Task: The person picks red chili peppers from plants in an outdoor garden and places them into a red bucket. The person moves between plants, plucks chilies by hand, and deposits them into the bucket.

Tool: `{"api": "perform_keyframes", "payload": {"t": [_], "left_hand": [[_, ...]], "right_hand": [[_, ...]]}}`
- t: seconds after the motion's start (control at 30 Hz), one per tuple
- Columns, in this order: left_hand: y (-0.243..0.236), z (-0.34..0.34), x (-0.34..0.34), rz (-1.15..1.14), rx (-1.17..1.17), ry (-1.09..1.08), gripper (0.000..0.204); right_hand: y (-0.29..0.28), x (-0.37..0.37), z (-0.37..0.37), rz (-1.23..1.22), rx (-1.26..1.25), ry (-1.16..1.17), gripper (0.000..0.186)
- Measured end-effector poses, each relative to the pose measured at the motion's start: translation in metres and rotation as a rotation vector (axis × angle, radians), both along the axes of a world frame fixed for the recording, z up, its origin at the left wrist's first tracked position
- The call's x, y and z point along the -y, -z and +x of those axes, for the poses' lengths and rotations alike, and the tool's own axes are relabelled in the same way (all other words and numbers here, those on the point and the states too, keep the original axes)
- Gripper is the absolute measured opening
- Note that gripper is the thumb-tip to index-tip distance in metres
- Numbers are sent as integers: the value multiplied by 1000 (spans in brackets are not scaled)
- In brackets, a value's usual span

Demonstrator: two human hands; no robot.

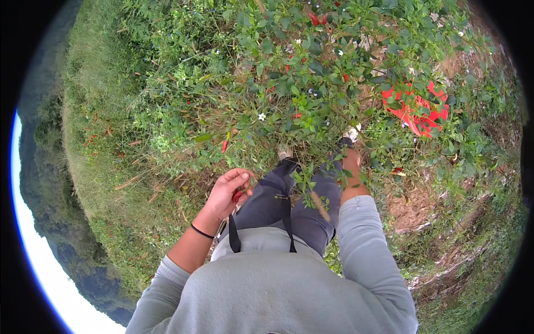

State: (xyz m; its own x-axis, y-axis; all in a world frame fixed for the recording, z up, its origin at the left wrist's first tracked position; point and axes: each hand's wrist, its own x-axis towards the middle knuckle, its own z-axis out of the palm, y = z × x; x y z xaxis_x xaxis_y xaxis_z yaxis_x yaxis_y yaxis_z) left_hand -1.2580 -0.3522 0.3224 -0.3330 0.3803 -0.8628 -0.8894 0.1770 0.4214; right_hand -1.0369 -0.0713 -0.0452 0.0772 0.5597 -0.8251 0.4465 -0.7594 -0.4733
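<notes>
Leafy plants [303, 101] partly hide right hand [352, 158]; left hand [230, 191] half-covers red pepper [237, 196].

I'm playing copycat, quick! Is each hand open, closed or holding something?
Left hand: curled closed, holding a red pepper.
Right hand: partly hidden by plants, so I can't tell.

tall pale-green grass [89, 78] along the left edge of the field [406, 221], dry tan seed heads [128, 183] among the greenery, dark wooded hillside [58, 206] beyond that edge, bright white sky [41, 267] past it, bare brown soil [414, 206] toward the right
</notes>
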Motion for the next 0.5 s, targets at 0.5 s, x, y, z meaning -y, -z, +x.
{"api": "perform_keyframes", "payload": {"t": [0.5], "left_hand": [[-4, -2, -16, -27, -145, 206, 15]], "right_hand": [[-193, 40, -22, -24, -111, -649, 17]]}}
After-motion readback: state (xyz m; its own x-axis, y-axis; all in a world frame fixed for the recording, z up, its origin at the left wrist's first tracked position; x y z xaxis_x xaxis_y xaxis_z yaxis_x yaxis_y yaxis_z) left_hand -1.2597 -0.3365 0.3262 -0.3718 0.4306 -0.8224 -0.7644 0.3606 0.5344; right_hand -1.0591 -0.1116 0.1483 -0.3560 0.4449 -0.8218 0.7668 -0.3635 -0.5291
